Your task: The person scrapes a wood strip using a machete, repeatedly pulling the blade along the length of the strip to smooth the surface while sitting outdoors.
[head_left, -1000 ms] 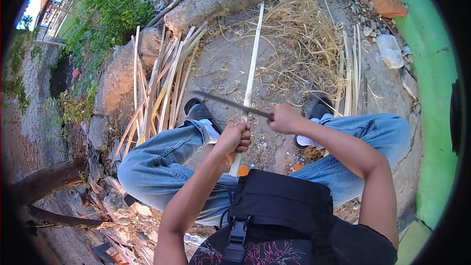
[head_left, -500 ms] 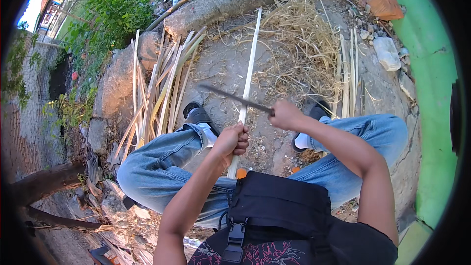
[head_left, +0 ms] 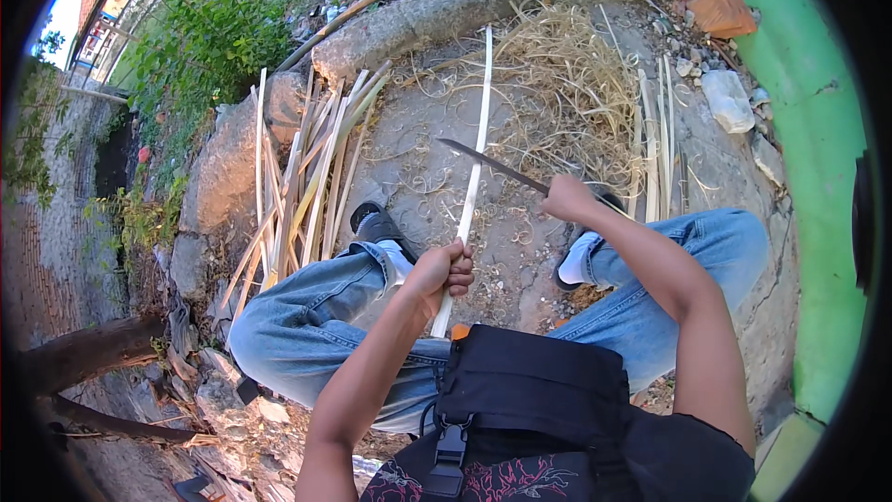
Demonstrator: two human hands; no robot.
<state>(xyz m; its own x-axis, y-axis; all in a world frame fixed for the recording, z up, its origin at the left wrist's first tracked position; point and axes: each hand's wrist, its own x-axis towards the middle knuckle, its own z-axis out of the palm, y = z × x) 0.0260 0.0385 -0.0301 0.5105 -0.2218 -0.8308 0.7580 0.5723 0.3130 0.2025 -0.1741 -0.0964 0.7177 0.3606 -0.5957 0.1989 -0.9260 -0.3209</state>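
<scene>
My left hand (head_left: 441, 273) is closed round a long pale strip (head_left: 475, 174), bamboo by its look, close to its near end. The strip reaches away from me over the ground, curving slightly. In my right hand (head_left: 569, 198) is the handle end of a long, dark-bladed knife (head_left: 502, 170); the grip itself is hidden by my fingers. Its blade points to the left and crosses the strip about midway along, ahead of my left hand. Whether the edge touches the strip I cannot tell.
Several pale strips (head_left: 316, 167) lean in a bundle at the left by a rock (head_left: 232, 177). Curled shavings (head_left: 576, 84) heap up ahead, with more strips (head_left: 654, 144) beside them. A green wall (head_left: 808, 177) bounds the right. My bent legs flank the work, a black bag (head_left: 534, 372) between.
My right hand has moved away from me and a little to the right, carrying the knife farther along the strip. My left hand keeps its hold in nearly the same place.
</scene>
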